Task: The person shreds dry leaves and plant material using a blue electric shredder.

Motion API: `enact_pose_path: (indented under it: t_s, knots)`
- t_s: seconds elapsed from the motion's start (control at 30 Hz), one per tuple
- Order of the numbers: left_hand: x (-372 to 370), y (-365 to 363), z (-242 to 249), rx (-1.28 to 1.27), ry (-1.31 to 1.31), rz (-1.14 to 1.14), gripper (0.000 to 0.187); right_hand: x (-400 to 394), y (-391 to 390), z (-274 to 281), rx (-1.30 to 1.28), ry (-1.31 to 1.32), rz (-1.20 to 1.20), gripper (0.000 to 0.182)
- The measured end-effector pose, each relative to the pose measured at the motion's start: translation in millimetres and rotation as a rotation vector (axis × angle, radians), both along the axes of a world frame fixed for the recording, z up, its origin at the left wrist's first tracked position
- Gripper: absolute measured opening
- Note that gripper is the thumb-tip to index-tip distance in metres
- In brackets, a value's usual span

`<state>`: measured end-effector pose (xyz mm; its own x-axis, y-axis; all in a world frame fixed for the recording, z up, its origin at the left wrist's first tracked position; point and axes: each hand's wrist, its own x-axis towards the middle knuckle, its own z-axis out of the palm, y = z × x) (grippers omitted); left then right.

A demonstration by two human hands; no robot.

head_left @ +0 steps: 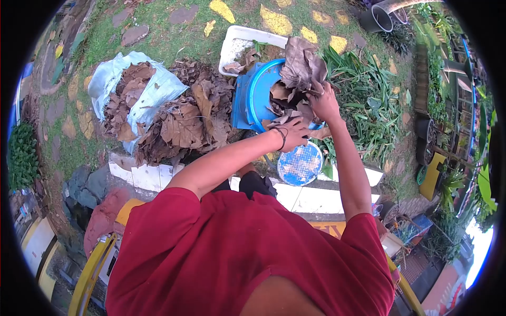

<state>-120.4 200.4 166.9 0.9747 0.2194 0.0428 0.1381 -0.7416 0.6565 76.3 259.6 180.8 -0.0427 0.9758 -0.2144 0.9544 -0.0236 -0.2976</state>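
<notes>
A blue bucket (pixel 256 97) stands in front of me with brown dry leaves (pixel 303 63) in it and sticking up past its far right rim. My right hand (pixel 324 102) grips some of these leaves at the bucket's right side, fingers curled round them. At the near rim, my left hand (pixel 293 133), with a dark band on its wrist, presses curled fingers onto more dry leaves. Its fingertips are partly hidden. Just below it lies a round blue-and-white lid (pixel 300 164).
A heap of dry leaves (pixel 182 126) and an open pale-blue sack (pixel 105 79) of leaves lie left. Behind the bucket is a white tub (pixel 232 45). Cut green leaves (pixel 363 100) cover the grass at right. A white-tiled edge (pixel 147 176) runs before me.
</notes>
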Motion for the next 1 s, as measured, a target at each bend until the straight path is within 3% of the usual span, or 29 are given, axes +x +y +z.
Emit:
enact_pose_path:
  t_s: [0.03,0.1,0.17,0.3,0.37,0.43,0.5,0.57,0.6,0.7,0.77,0.8,0.9,1.0]
  knots:
    - [-1,17,-3,-0.014,0.038,-0.062,0.037,-6,-4,1,0.017,-0.081,-0.002,0.044]
    - [-6,47,-3,-0.015,0.125,0.025,0.031,-7,-23,1,0.02,-0.042,0.04,0.029]
    - [-16,67,-10,0.003,0.137,0.152,0.031,-9,-45,15,-0.023,0.018,0.032,0.026]
    - [-9,88,-13,-0.058,0.373,0.056,0.026,-5,-58,56,-0.121,0.023,0.149,0.023]
    - [13,91,-18,0.03,0.489,-0.003,0.034,-4,-60,60,-0.246,0.046,0.164,0.019]
    - [28,92,-35,-0.075,0.783,-0.028,0.039,-6,-55,47,-0.432,-0.111,0.366,0.017]
    - [27,92,-42,0.054,0.68,-0.035,0.04,-22,-29,35,-0.468,0.016,0.335,0.018]
    - [-1,101,31,-0.055,0.666,0.195,0.038,-41,-4,7,-0.522,-0.157,0.349,0.019]
    - [-17,106,50,-0.07,0.69,0.193,0.038,-53,4,-3,-0.522,-0.139,0.345,0.019]
    - [-61,112,63,-0.393,0.221,0.392,0.028,-69,26,-37,-0.601,-0.144,0.368,0.025]
    - [-79,117,80,-0.316,0.191,0.435,0.028,-69,30,-93,-0.652,-0.246,0.394,0.029]
    - [-80,121,85,-0.244,0.145,0.48,0.028,-77,32,-89,-0.655,-0.262,0.338,0.03]
    - [-74,130,76,-0.114,0.131,0.502,0.031,-62,41,-193,-0.787,0.047,0.479,0.036]
    - [-58,128,54,-0.032,0.187,0.478,0.031,-48,48,-105,-0.755,0.291,0.447,0.052]
